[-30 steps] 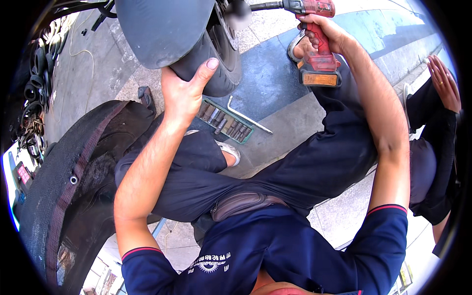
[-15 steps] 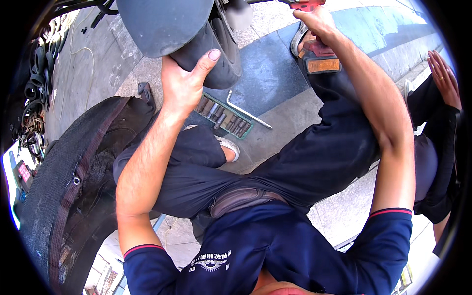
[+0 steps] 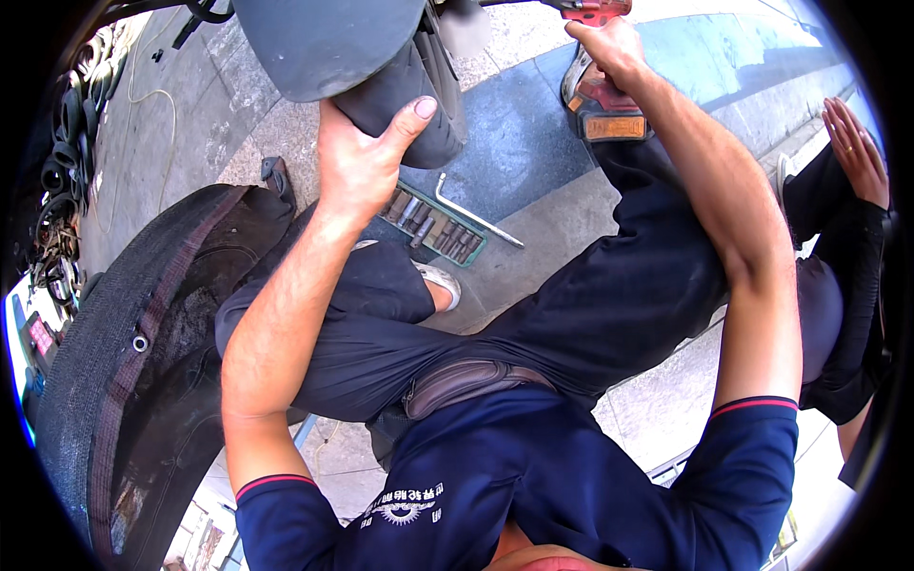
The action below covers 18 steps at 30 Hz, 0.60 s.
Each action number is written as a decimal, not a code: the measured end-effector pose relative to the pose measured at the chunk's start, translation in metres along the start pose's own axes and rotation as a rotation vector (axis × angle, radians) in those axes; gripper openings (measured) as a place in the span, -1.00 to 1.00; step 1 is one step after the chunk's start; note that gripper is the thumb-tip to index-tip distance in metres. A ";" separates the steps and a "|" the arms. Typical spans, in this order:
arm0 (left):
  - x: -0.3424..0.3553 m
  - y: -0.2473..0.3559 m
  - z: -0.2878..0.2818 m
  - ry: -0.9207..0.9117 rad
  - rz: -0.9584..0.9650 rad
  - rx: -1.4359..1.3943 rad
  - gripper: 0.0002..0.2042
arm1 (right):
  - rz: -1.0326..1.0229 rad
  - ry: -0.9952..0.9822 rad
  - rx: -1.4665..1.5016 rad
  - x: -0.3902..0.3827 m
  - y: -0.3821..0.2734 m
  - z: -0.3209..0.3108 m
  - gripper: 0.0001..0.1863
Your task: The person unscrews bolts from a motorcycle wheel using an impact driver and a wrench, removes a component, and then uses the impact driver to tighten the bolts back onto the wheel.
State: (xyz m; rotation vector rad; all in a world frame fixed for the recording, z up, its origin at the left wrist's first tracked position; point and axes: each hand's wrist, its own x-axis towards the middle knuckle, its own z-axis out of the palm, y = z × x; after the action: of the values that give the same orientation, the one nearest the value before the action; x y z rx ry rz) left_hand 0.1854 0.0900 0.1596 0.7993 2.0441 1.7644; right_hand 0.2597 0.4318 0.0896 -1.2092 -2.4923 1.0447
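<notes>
The left hand's (image 3: 360, 169) thumb is spread wide from the palm and lies along the black rubber of a tire (image 3: 383, 93); its other fingers are hidden behind the tire, so how far they bend cannot be told. The right hand (image 3: 617, 49) is wrapped around the handle of a red power tool (image 3: 609, 95), with most of its fingers out of sight. The tool's block-shaped battery (image 3: 614, 127) has an orange face, and its top runs up to the picture's edge.

The tire, rounded and dull, sits at the top under a smooth grey mudguard (image 3: 328, 43) with a curved lip. Below it on the ground, a shallow green tray (image 3: 480, 253) holds short metal sockets (image 3: 415, 215), cylinders in grey and brownish tones; a gap parts them into two groups, and one sits lower than its neighbours. A shiny bent metal bar (image 3: 481, 219) lies along the tray's upper side. To the left is a coarse, woven-looking black cover (image 3: 105, 314) with a metal ring (image 3: 140, 344). A wrinkled brown waist bag (image 3: 471, 385) lies across the person's lap.
</notes>
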 end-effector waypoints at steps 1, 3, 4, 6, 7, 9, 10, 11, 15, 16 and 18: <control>0.000 0.002 0.001 0.007 0.003 0.002 -0.20 | -0.020 -0.006 0.027 0.001 0.002 0.001 -0.68; 0.002 0.004 0.001 -0.011 -0.003 0.004 -0.21 | -0.059 -0.018 0.082 0.003 0.009 0.002 -0.68; 0.003 0.004 0.001 -0.021 -0.004 0.004 -0.21 | -0.001 -0.061 0.007 0.006 0.015 0.001 -0.59; 0.003 0.003 0.001 -0.022 0.004 0.015 -0.19 | 0.115 -0.144 -0.143 0.012 0.026 -0.001 -0.36; 0.003 0.000 0.000 -0.020 0.009 0.027 -0.18 | 0.107 -0.111 -0.120 0.007 0.020 -0.001 -0.41; 0.002 -0.001 -0.001 -0.015 0.017 0.054 -0.17 | 0.108 -0.117 -0.125 0.007 0.018 0.001 -0.40; 0.003 -0.001 -0.001 -0.014 0.020 0.066 -0.17 | 0.112 -0.116 -0.130 0.007 0.018 0.000 -0.40; 0.003 -0.001 0.000 -0.014 0.024 0.077 -0.16 | 0.114 -0.116 -0.130 0.008 0.019 -0.001 -0.40; 0.002 -0.007 -0.004 -0.004 0.011 0.070 -0.15 | 0.028 -0.320 0.041 -0.011 -0.011 -0.030 -0.41; 0.003 -0.006 -0.002 -0.005 0.002 0.047 -0.15 | 0.009 -0.341 0.065 -0.014 -0.017 -0.035 -0.42; 0.004 -0.005 0.000 -0.007 -0.007 0.021 -0.14 | -0.006 -0.307 0.050 -0.020 -0.021 -0.034 -0.44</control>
State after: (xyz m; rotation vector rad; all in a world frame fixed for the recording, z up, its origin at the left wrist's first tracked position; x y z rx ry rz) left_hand 0.1810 0.0922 0.1548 0.8022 2.0622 1.7367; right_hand 0.2749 0.4255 0.1311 -1.0976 -2.6691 1.3760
